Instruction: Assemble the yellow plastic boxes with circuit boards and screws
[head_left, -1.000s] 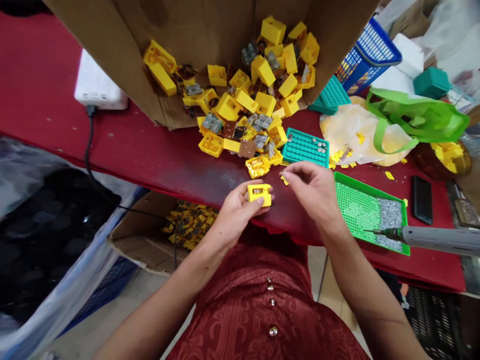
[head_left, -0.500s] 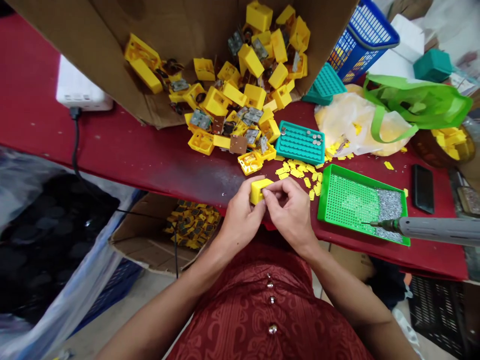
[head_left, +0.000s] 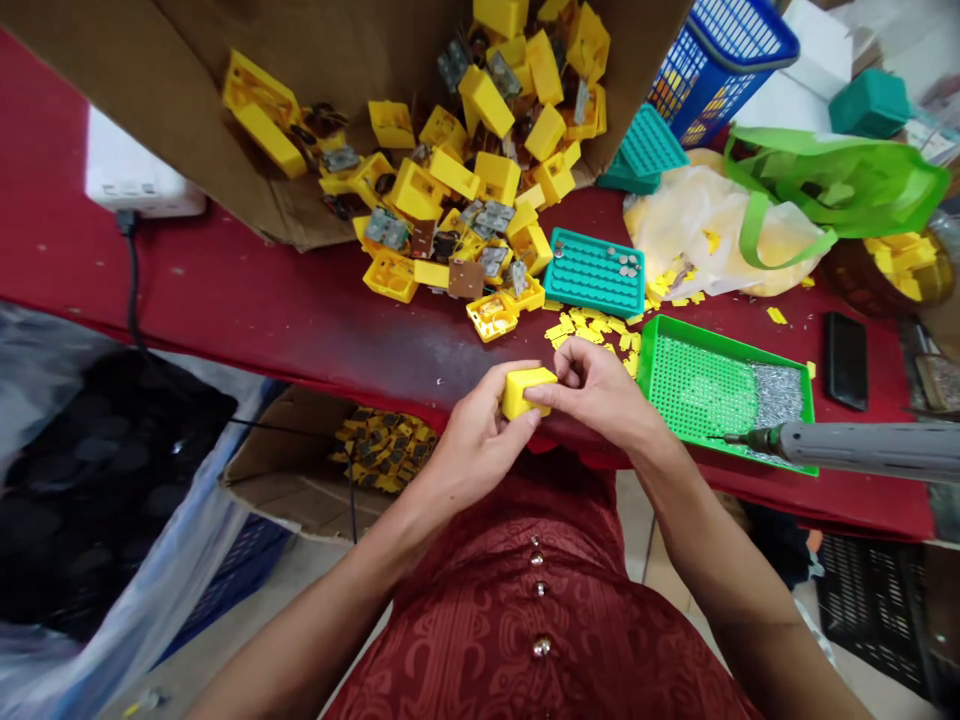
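My left hand grips a small yellow plastic housing at the table's front edge. The thumb and fingertips of my right hand press against its right end. Just beyond my hands lies an open yellow housing, at the foot of a heap of yellow housings and metal parts in a cardboard box. Loose yellow plastic bits are scattered near my right hand. A teal perforated tray holds a few metal discs.
To the right are a green perforated tray and an electric screwdriver. A phone lies on the red table. Below the table edge, a cardboard tray holds dark-and-yellow parts. A black bag sits at the left.
My right hand has moved from beside the yellow housing onto its right end. The housing has turned in my left hand, hiding its opening. The view has shifted slightly.
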